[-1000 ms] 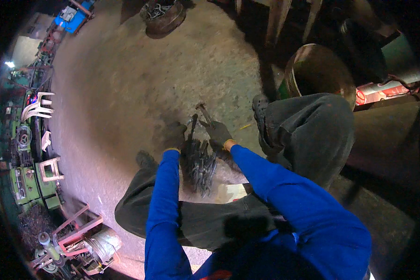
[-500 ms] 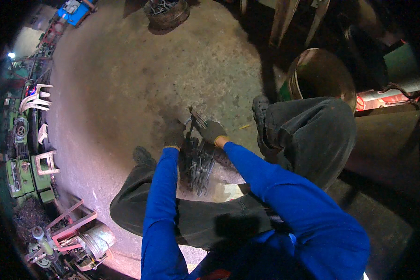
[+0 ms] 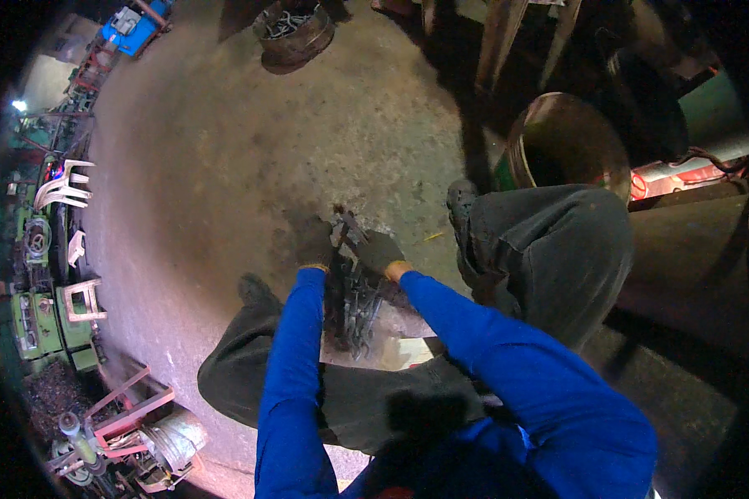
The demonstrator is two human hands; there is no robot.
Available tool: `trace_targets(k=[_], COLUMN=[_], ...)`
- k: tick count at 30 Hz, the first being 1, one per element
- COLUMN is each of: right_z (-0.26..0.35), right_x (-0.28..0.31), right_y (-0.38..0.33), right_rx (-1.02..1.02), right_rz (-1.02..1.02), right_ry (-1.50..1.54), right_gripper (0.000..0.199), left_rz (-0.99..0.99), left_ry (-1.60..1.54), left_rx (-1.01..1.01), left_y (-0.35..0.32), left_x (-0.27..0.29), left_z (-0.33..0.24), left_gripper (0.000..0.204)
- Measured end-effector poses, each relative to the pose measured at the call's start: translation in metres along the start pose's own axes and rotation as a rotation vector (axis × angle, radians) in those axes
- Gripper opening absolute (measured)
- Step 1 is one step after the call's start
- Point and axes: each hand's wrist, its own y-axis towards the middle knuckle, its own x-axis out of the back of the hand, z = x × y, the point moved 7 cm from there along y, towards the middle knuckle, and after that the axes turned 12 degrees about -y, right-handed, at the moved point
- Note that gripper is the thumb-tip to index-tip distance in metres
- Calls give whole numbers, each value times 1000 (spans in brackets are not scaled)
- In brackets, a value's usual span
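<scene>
Both my hands wear dark gloves and are close together over the floor between my legs. My left hand (image 3: 312,242) is closed beside a dark upright metal piece; what it grips is hidden. In my right hand (image 3: 380,252), closed fingers hold a slim dark metal piece (image 3: 352,223) whose end points up and left toward the left hand. Just below the hands, a pile of dark, elongated metal pieces (image 3: 360,312) with curved ends lies on the floor. Their exact kind is too small and dark to tell.
A round metal tub (image 3: 295,37) with metal pieces stands at the far side. A large bucket (image 3: 562,141) is beyond my right knee. A small yellow stick (image 3: 434,236) lies on the floor. White plastic chairs (image 3: 65,185) and green machinery (image 3: 37,320) line the left.
The view has shifted slightly, so the scene sits a little lower. The metal piece in my right hand has come closer to my left hand.
</scene>
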Motion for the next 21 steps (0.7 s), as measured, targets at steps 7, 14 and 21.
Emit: trace_targets(k=[7,14,21], right_z=[37,18,11], right_x=[9,-6,-3], right_y=[-15,-11,-3], right_rx=[95,-73,-47], right_rz=[-159,-114,-55], right_ry=[223,81,90], right_gripper=[62,46,52], left_rz=[-152,62,-24], left_ry=[86,5,-144], left_rx=[386,430,384], left_y=[-15,-29,-16], left_x=[1,6,-4], left_z=[52,36,40], left_gripper=[40,36,37])
